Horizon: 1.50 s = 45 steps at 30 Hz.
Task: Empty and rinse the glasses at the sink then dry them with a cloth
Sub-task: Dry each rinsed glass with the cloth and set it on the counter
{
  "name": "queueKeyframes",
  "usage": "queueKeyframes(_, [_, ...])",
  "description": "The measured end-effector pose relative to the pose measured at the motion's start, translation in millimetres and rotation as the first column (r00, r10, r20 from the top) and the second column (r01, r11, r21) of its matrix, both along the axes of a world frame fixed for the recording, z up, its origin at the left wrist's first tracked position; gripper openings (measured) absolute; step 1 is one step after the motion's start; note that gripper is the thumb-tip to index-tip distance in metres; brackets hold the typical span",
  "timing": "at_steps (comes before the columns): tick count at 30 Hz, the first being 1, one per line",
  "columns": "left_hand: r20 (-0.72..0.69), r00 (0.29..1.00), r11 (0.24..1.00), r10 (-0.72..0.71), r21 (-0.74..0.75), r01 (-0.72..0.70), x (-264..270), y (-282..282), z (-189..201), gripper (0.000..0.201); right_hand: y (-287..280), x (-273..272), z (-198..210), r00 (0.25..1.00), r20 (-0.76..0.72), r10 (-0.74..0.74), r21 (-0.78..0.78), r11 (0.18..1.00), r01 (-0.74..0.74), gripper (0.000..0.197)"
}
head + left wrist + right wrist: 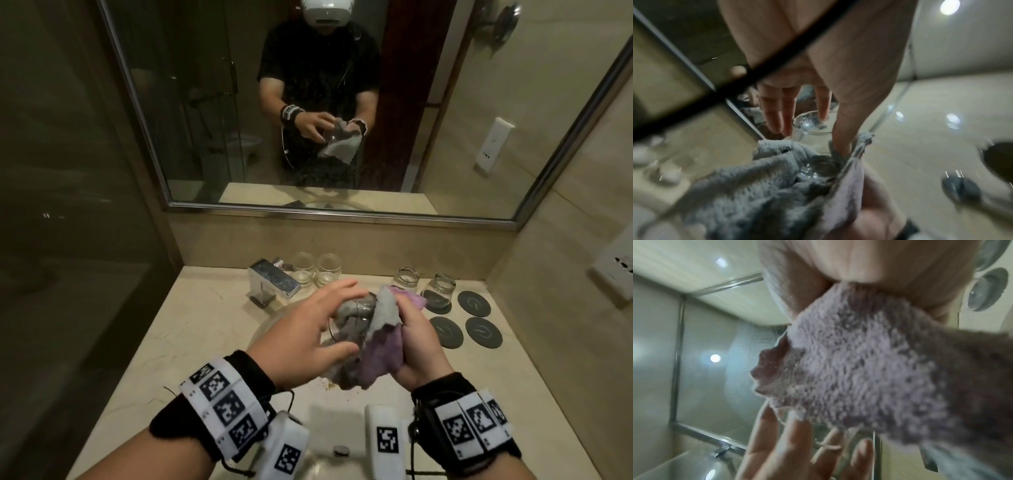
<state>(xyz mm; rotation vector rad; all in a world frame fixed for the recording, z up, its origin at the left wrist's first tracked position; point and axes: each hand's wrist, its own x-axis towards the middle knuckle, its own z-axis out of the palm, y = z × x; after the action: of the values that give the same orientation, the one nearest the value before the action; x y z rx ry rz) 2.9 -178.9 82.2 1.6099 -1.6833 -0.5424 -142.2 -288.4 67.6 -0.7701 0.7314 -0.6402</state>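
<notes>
Over the sink [270, 330] my left hand [334, 322] holds a clear glass [356, 313] between thumb and spread fingers. A fluffy purple and grey cloth [382, 349] is wrapped round the glass. My right hand [411, 329] grips the bunched cloth against the glass's right side. In the left wrist view the left hand [812, 138] has its thumb on the cloth [760, 186], and the glass [818, 167] shows inside it. The cloth [859, 361] fills the right wrist view below the right hand [859, 264], whose fingertips are hidden.
Two glasses [303, 270] [329, 270] stand at the back beside the chrome faucet [274, 282]. Two more glasses [406, 279] [438, 291] stand at the right, near several dark round coasters [474, 303]. A mirror hangs above the counter and a wall socket [616, 270] sits on the right.
</notes>
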Motion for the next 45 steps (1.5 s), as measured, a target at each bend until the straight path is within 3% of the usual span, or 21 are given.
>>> queueKeyframes(3, [-0.392,0.905,0.978,0.164,0.185,-0.097,3,-2,2,0.074,0,1,-4,0.993,-0.031,-0.114,-0.148,0.983,0.108,0.035])
queueKeyframes(4, [-0.436,0.877,0.970,0.202,0.211,-0.119,3,-3,1,0.071,1,0,-6,0.986,-0.036,-0.162,-0.207,0.966,0.151,0.031])
queueKeyframes(6, [-0.321,0.930,0.978,0.181,0.161,-0.134,-1,-3,0,0.059,3,1,-6,0.985,-0.021,-0.170,-0.227,0.960,0.161,0.032])
queueKeyframes(8, [-0.058,0.995,0.996,0.082,0.022,-0.081,-5,-1,-2,0.055,1,2,-4,0.993,-0.030,-0.110,-0.097,0.990,0.106,0.040])
queueKeyframes(10, [0.118,0.993,0.996,0.000,-0.086,0.010,-4,-2,-4,0.059,3,1,0,1.000,-0.016,-0.013,0.047,0.999,0.013,0.043])
queueKeyframes(13, [-0.086,0.994,0.997,0.071,0.038,-0.068,-3,-4,-2,0.072,3,-1,-7,0.998,-0.005,-0.067,0.030,0.997,0.067,0.048])
queueKeyframes(15, [-0.307,0.931,0.966,0.199,0.220,-0.134,-3,-7,-3,0.090,3,-2,-12,0.975,-0.022,-0.219,-0.107,0.971,0.216,0.041])
queueKeyframes(17, [-0.411,0.886,0.961,0.217,0.251,-0.119,-5,-9,-4,0.084,5,-3,-9,0.965,-0.022,-0.260,-0.233,0.940,0.248,0.031])
queueKeyframes(18, [-0.362,0.915,0.974,0.179,0.197,-0.113,-8,-9,-3,0.074,4,-2,-6,0.966,-0.031,-0.257,-0.227,0.943,0.243,0.029])
queueKeyframes(20, [-0.089,0.992,0.993,0.091,0.081,-0.084,-10,-8,0,0.066,-1,-2,-5,0.985,-0.034,-0.172,-0.079,0.982,0.169,0.036])
queueKeyframes(22, [0.073,0.997,1.000,0.020,0.003,-0.021,-7,-8,-1,0.069,1,-3,-3,0.997,-0.037,-0.063,0.060,0.996,0.065,0.048])
queueKeyframes(24, [-0.032,0.998,0.996,0.047,0.073,-0.044,-5,-9,-1,0.075,1,-4,-10,0.993,-0.039,-0.109,0.026,0.994,0.110,0.047])
queueKeyframes(27, [-0.264,0.949,0.970,0.171,0.216,-0.114,-3,-11,-7,0.079,6,-5,-13,0.970,-0.047,-0.240,-0.237,0.946,0.223,0.020])
queueKeyframes(29, [-0.170,0.974,0.982,0.149,0.144,-0.125,-3,-12,-9,0.065,9,-4,-9,0.975,-0.036,-0.220,-0.268,0.942,0.203,0.023])
queueKeyframes(32, [0.130,0.991,0.999,0.012,-0.046,-0.006,-1,-10,-8,0.064,5,-3,-6,0.994,-0.061,-0.087,-0.056,0.995,0.084,0.046])
queueKeyframes(33, [0.156,0.988,0.999,-0.015,-0.041,0.021,0,-10,-6,0.065,5,-3,-6,0.998,-0.048,-0.039,-0.001,0.999,0.039,0.051])
queueKeyframes(35, [0.064,0.998,0.999,0.019,0.032,-0.021,3,-9,-5,0.069,6,-2,-8,0.999,-0.034,-0.034,0.000,0.999,0.034,0.053])
queueKeyframes(37, [-0.147,0.979,0.982,0.140,0.147,-0.119,4,-9,-4,0.077,8,1,-10,0.993,-0.057,-0.103,-0.098,0.990,0.097,0.039])
queueKeyframes(39, [-0.245,0.949,0.972,0.198,0.178,-0.156,3,-10,-5,0.077,8,3,-8,0.982,-0.076,-0.171,-0.199,0.968,0.153,0.029])
queueKeyframes(43, [0.059,0.996,0.997,0.066,-0.031,-0.065,-3,-5,-3,0.065,1,7,5,0.995,-0.080,-0.061,-0.055,0.997,0.056,0.046])
queueKeyframes(45, [0.036,0.997,0.996,0.066,-0.056,-0.064,0,-3,-1,0.067,0,7,12,0.995,-0.102,0.000,-0.023,1.000,-0.002,0.050])
